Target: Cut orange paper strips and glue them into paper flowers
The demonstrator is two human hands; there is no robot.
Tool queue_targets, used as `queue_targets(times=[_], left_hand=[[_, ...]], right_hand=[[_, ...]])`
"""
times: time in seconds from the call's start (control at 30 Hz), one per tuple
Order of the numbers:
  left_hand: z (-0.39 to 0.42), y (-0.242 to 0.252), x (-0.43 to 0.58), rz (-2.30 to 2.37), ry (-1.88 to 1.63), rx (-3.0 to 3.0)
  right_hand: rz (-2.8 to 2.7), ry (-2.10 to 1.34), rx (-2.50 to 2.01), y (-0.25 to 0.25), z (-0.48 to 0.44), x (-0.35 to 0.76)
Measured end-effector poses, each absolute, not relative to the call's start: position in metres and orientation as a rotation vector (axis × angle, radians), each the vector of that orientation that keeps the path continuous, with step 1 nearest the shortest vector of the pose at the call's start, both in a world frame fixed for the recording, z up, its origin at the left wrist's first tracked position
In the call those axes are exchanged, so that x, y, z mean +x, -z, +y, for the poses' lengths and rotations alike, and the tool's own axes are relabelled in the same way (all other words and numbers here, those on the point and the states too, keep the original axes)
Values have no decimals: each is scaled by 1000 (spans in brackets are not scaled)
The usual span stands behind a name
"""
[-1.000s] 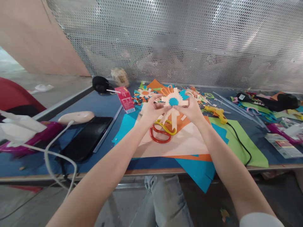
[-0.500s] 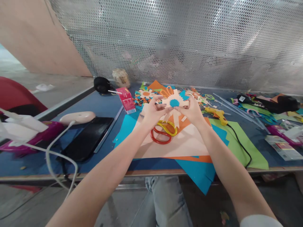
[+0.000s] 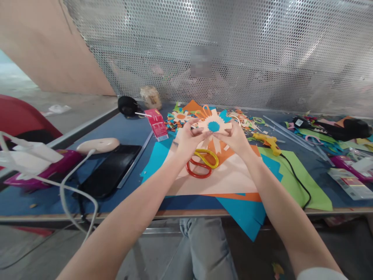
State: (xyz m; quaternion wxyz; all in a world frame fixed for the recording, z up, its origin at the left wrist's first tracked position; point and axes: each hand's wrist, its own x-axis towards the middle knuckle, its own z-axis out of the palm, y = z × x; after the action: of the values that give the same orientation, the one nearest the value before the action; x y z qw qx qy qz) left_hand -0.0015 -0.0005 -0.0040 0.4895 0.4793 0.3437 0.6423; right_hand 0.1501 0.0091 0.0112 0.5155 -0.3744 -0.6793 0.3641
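Note:
A paper flower [image 3: 223,126] with cream petals, a blue fringed centre and blue and orange paper bits at its top is held up over the table. My left hand [image 3: 188,136] pinches its left side, and my right hand [image 3: 234,136] grips its right and lower edge. Beneath them, scissors [image 3: 198,169] with one red and one yellow handle loop lie on a cream paper sheet [image 3: 227,179]; their blades are hidden. Another cream paper flower with an orange centre [image 3: 180,116] rests behind my left hand.
Orange, blue and green sheets [image 3: 297,179] lie around the cream one, with blue paper [image 3: 246,217] overhanging the front edge. A yellow glue gun [image 3: 268,140] with a black cord is on the right. A pink drink carton [image 3: 157,124], phone [image 3: 107,171] and white cable [image 3: 64,194] occupy the left.
The whole view has shifted slightly. Both hands keep hold of the paper flower, which has barely moved between them.

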Motion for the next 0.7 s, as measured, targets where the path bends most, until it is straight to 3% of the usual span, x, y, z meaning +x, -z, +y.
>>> queue_targets(times=[0.4,0.7], left_hand=[[1,12,0,1032,-1554,1196],[8,16,-3,929,-1573,1343]], right_hand=[[-1652,-781,-971,-11,15,155],[-1354,-779,-897,-23,22,173]])
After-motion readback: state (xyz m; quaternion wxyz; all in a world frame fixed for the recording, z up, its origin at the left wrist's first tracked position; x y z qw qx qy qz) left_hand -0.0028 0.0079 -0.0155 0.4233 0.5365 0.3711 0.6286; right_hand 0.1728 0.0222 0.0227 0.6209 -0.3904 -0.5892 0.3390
